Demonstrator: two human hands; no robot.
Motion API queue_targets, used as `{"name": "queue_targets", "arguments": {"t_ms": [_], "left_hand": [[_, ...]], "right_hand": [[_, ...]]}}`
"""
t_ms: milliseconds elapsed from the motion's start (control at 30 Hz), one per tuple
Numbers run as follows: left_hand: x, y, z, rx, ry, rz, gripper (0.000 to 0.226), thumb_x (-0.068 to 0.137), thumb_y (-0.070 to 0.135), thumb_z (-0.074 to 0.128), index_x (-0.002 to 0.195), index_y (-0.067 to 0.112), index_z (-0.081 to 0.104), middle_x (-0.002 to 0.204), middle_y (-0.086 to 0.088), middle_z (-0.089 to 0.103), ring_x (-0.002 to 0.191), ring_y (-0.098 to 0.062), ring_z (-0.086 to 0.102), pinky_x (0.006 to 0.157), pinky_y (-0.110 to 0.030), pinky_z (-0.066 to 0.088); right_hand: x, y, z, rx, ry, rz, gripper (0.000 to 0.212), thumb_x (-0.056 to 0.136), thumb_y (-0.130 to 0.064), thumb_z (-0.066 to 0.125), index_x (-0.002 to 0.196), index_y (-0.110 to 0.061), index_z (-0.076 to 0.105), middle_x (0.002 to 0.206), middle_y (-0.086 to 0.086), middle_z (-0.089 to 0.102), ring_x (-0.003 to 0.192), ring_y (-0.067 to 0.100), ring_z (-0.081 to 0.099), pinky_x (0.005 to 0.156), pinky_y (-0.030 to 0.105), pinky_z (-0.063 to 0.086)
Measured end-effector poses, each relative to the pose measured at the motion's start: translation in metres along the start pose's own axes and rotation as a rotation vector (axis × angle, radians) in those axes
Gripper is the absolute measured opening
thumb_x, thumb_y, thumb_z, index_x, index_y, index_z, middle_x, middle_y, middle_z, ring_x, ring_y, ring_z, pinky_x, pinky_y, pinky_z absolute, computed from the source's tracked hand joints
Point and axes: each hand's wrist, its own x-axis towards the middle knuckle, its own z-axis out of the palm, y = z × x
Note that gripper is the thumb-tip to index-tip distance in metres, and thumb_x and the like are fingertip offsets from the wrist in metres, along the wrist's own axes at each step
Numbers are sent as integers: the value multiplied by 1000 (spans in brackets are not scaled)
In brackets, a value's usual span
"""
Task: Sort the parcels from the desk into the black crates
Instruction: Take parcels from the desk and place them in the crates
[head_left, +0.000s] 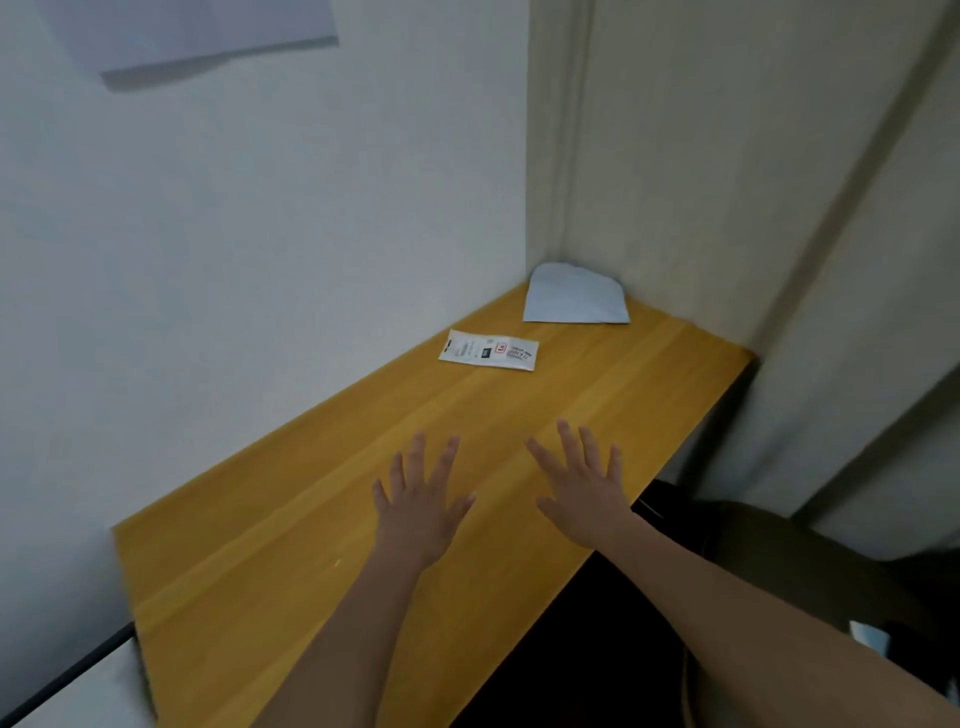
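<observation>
Both hands empty, fingers spread: left hand (418, 499), right hand (584, 486), mid-frame over desk (291, 561). Labelled parcel (488, 349) flat above centre; grey parcel (574, 295) behind it in corner. Both look thin, light, floppy, probably slippery; pinch an edge. Crates not visible.

White flat parcel (489, 350) on the desk (363, 519) carried a printed label with a red-framed mark and a black block. Print was too small and blurred to read. No other text showed.
</observation>
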Motion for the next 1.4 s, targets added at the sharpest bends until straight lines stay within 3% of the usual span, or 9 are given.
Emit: {"name": "queue_targets", "arguments": {"t_ms": [667,800,967,1267,1400], "left_hand": [[211,13,34,-10,-185,-6,71,101,55,33,153,41,-14,163,-1,-15,150,-34,1,117,-59,13],[237,18,51,-6,-290,-41,72,101,54,32,152,41,-16,163,-1,-17,150,-34,1,118,-56,15],[282,20,65,-6,-351,-93,73,101,53,33,150,42,-21,162,0,-22,150,-34,-2,118,-57,15],[400,107,94,-23,-371,-44,70,102,54,31,150,44,-19,160,1,-28,150,-34,-8,118,-56,11],[438,132,96,-45,-389,-23,64,102,53,30,152,46,-10,160,8,-28,150,-30,-17,119,-57,5]], "right_hand": [[192,71,20,71,-235,119,76,102,-39,47,155,-40,-7,162,7,-21,150,34,-15,117,64,1],[226,89,39,50,-298,103,74,101,-42,47,156,-40,-4,162,8,-22,150,36,-13,116,65,4],[307,121,57,105,-332,138,74,100,-32,49,156,-39,2,161,7,-25,149,37,-15,116,66,1],[443,215,48,142,-305,113,69,101,-32,46,157,-36,6,159,4,-33,149,36,-19,116,63,-3],[480,250,50,119,-327,130,64,102,-34,44,157,-32,11,156,3,-38,147,35,-25,117,63,-5]]}}
